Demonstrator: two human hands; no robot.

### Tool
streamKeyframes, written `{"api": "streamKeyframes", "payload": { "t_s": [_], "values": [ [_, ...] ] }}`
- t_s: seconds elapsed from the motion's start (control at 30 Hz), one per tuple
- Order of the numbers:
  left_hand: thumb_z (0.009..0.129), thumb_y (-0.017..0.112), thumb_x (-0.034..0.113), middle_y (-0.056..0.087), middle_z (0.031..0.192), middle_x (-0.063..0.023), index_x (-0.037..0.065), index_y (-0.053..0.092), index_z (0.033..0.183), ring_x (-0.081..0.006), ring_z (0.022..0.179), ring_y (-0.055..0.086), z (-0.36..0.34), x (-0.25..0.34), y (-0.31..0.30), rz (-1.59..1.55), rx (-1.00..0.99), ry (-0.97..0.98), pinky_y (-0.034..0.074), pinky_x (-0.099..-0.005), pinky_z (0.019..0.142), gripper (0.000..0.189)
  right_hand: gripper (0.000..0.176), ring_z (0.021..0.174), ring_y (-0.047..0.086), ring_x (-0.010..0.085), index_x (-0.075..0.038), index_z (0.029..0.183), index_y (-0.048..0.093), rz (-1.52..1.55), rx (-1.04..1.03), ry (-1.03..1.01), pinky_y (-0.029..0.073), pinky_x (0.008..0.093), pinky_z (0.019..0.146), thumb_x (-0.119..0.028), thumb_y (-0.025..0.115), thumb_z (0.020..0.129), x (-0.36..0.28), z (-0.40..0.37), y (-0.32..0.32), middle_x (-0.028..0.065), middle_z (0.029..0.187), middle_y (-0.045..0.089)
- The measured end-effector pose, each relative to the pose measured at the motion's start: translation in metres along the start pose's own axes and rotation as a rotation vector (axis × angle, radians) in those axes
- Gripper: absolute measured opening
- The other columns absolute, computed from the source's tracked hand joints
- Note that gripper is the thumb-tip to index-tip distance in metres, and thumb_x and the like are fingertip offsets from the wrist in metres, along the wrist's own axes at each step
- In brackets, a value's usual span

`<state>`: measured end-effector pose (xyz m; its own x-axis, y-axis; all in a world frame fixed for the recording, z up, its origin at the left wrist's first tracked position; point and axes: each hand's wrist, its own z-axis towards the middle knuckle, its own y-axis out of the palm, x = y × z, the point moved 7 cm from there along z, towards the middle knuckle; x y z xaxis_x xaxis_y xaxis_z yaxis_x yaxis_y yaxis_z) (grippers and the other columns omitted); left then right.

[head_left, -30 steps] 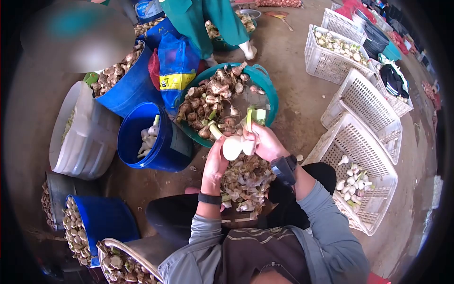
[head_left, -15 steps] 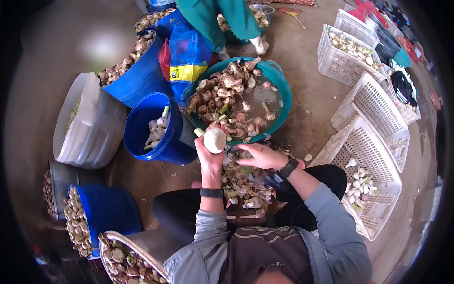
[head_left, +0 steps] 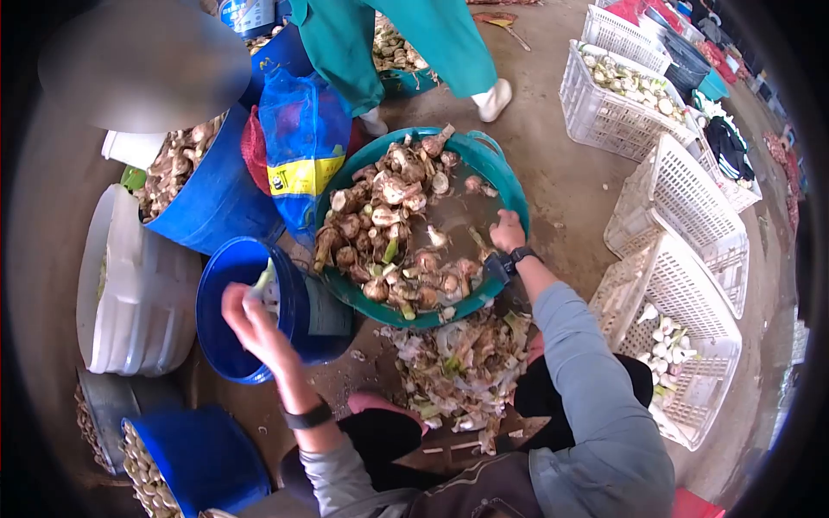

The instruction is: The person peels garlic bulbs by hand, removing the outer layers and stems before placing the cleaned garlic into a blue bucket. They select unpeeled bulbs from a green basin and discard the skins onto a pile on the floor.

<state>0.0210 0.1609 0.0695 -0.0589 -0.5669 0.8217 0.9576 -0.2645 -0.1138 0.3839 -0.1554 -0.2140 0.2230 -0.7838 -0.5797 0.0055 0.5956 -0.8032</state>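
Note:
My left hand is over the mouth of a blue bucket, fingers stretched and apart. Just beyond the fingers, a pale green garlic stem and part of a white bulb show inside; the hand hides the rest. My right hand is at the right inside edge of a green tub, over murky water, with its fingers curled. Whatever may be in them is hidden. Brown unpeeled garlic bulbs fill the tub's left side, and a few lie apart in the water.
Peeled skins are heaped between my feet. White crates stand at the right, one holding white garlic. Blue barrels and a blue bag are at the left. Behind the tub stands a person in green trousers.
My left hand has moved from in front of the tub, where it held a peeled white bulb, leftward over the blue bucket. My right hand has reached forward into the tub's right side.

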Motion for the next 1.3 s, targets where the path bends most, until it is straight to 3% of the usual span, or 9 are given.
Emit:
{"api": "streamKeyframes", "payload": {
  "t_s": [0.1, 0.2, 0.4, 0.57, 0.73, 1.0, 1.07, 1.13, 1.3],
  "values": [
    [0.085, 0.05, 0.005, 0.054, 0.11, -0.008, 0.001, 0.056, 0.105, -0.0183, 0.103, 0.05, -0.059, -0.043, 0.058, 0.026, -0.177, -0.147, 0.039, -0.0306, 0.09, 0.022, 0.061, 0.123, 0.04, 0.0374, -0.003, 0.131, 0.039, -0.147, -0.615, 0.145, 0.038, 0.0436, 0.097, -0.036, 0.052, 0.082, 0.013, -0.028, 0.075, 0.023, 0.136, 0.036],
    [0.087, 0.051, 0.006, 0.056, 0.105, -0.0068, 0.002, 0.056, 0.106, -0.0156, 0.097, 0.052, -0.112, -0.06, 0.122, -0.111, -0.61, -0.384, 0.042, -0.027, 0.084, 0.021, 0.052, 0.107, 0.055, 0.03, 0.0, 0.123, 0.046, 0.025, -0.951, -0.003, 0.044, 0.0395, 0.089, -0.03, 0.058, 0.083, -0.009, -0.038, 0.096, 0.0186, 0.119, 0.055],
    [0.079, 0.069, 0.022, 0.046, 0.116, -0.0192, 0.005, 0.037, 0.132, -0.0293, 0.097, 0.055, -0.157, -0.002, 0.181, -0.054, -0.84, -0.276, 0.048, -0.0388, 0.08, 0.064, 0.027, 0.09, 0.053, 0.0075, 0.0, 0.115, 0.051, 1.208, -0.969, 0.053, 0.044, 0.0234, 0.078, -0.012, 0.054, 0.091, -0.165, -0.086, -0.052, 0.0006, 0.1, 0.057],
    [0.073, 0.072, 0.018, 0.047, 0.106, -0.0175, 0.004, 0.042, 0.127, -0.0326, 0.094, 0.053, -0.15, 0.051, 0.152, 0.195, -0.589, 0.043, 0.047, -0.0392, 0.08, 0.064, 0.027, 0.089, 0.053, 0.0074, 0.002, 0.113, 0.052, 0.941, -0.864, -0.206, 0.044, 0.0232, 0.077, -0.016, 0.052, 0.092, -0.201, -0.117, -0.116, 0.0029, 0.1, 0.058],
    [0.064, 0.075, 0.013, 0.047, 0.094, -0.0139, 0.006, 0.048, 0.123, -0.0301, 0.084, 0.052, -0.171, 0.097, 0.122, 0.348, -0.507, 0.236, 0.046, -0.0385, 0.074, 0.065, 0.018, 0.066, 0.054, 0.0193, 0.002, 0.086, 0.056, 0.595, -0.194, -0.645, 0.042, 0.0323, 0.059, -0.016, 0.057, 0.085, -0.21, -0.156, -0.188, 0.0122, 0.074, 0.051],
    [0.063, 0.074, 0.011, 0.049, 0.092, -0.0126, 0.006, 0.051, 0.119, -0.0293, 0.084, 0.053, -0.202, 0.144, 0.097, 0.242, -0.503, 0.362, 0.047, -0.0375, 0.073, 0.061, 0.012, 0.058, 0.051, 0.0166, 0.001, 0.085, 0.055, 0.614, -0.194, -0.47, 0.041, 0.0287, 0.054, -0.012, 0.056, 0.085, -0.183, -0.2, -0.223, 0.0075, 0.071, 0.052],
    [0.071, 0.065, 0.01, 0.051, 0.099, -0.0106, 0.005, 0.047, 0.123, -0.0237, 0.086, 0.054, -0.199, 0.14, 0.095, 0.055, -0.627, 0.177, 0.047, -0.0319, 0.075, 0.056, 0.013, 0.058, 0.051, 0.0137, -0.002, 0.086, 0.056, 0.979, -0.367, -0.194, 0.04, 0.0264, 0.053, -0.014, 0.053, 0.087, -0.174, -0.206, -0.22, 0.0046, 0.07, 0.052],
    [0.081, 0.055, 0.013, 0.051, 0.112, -0.0091, 0.006, 0.041, 0.13, -0.0166, 0.088, 0.053, -0.211, 0.11, 0.111, -0.725, -0.756, -0.5, 0.046, -0.0291, 0.074, 0.051, 0.015, 0.059, 0.051, 0.0108, -0.004, 0.087, 0.058, 1.328, -0.545, 0.106, 0.039, 0.0241, 0.052, -0.016, 0.049, 0.09, -0.167, -0.213, -0.21, 0.0018, 0.07, 0.052],
    [0.09, 0.041, 0.024, 0.054, 0.107, -0.0064, 0.011, 0.026, 0.14, -0.0117, 0.083, 0.051, -0.207, 0.115, 0.111, -0.514, -0.715, -0.235, 0.044, -0.0237, 0.068, 0.054, 0.021, 0.058, 0.045, 0.0035, -0.007, 0.094, 0.058, 1.365, -0.758, 0.028, 0.037, 0.0209, 0.052, -0.025, 0.049, 0.094, -0.176, -0.212, -0.195, -0.0028, 0.076, 0.055]
  ]
}}
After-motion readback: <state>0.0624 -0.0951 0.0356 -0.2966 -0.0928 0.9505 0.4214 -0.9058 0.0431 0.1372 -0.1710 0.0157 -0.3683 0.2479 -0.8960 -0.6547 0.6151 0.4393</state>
